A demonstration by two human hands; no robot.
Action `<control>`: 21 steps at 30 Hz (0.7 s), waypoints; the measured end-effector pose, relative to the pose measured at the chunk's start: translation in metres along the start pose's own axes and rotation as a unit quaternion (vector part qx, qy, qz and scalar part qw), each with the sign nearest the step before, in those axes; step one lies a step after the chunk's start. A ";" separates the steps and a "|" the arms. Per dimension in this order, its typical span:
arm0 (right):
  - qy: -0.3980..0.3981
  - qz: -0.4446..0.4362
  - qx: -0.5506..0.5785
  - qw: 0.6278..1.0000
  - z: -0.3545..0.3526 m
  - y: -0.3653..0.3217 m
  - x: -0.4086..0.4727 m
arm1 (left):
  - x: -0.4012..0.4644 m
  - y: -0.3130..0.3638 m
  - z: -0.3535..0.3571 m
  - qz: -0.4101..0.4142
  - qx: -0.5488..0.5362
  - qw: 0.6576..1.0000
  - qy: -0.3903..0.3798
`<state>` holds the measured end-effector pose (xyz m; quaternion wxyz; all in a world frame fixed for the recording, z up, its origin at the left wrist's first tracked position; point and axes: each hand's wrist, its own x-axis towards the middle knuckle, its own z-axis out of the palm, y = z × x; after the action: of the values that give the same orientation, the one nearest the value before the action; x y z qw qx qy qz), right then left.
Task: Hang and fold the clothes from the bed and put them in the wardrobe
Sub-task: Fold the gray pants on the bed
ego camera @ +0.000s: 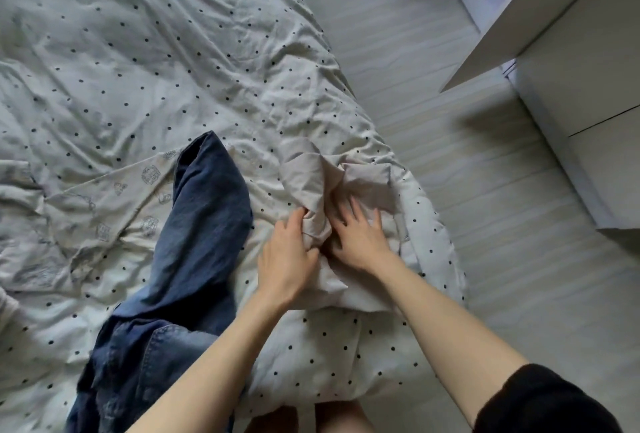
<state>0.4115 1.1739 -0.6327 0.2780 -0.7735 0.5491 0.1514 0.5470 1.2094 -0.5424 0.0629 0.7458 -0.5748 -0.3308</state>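
A crumpled pale beige garment lies near the right edge of the bed. My left hand grips a bunched fold of it, thumb and fingers curled into the cloth. My right hand rests on the same garment with its fingers spread and straight. To the left, dark blue jeans stretch from the middle of the bed down to its front edge. A light printed garment lies flat, partly under the jeans.
The bed has a rumpled white cover with dark dots. A pale striped floor runs along the bed's right side. A white wardrobe stands at the far right with an open door jutting over the floor.
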 end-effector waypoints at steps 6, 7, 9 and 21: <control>0.161 0.106 0.366 0.910 -0.004 0.056 -0.073 | -0.019 0.042 0.044 0.140 0.071 0.984 -0.088; 0.172 0.152 0.425 0.876 -0.006 0.062 -0.082 | -0.021 0.047 0.055 0.159 0.103 0.976 -0.110; 0.182 0.188 0.458 0.849 -0.011 0.070 -0.091 | -0.022 0.051 0.074 0.187 0.159 0.959 -0.140; 0.045 0.056 0.162 0.984 -0.016 0.044 -0.038 | -0.023 -0.013 0.064 0.316 0.203 0.896 -0.235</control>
<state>0.3558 1.1832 -0.6112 0.3658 -0.6926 0.6203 0.0413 0.5192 1.2527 -0.5883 -0.1256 0.4219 -0.8328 -0.3356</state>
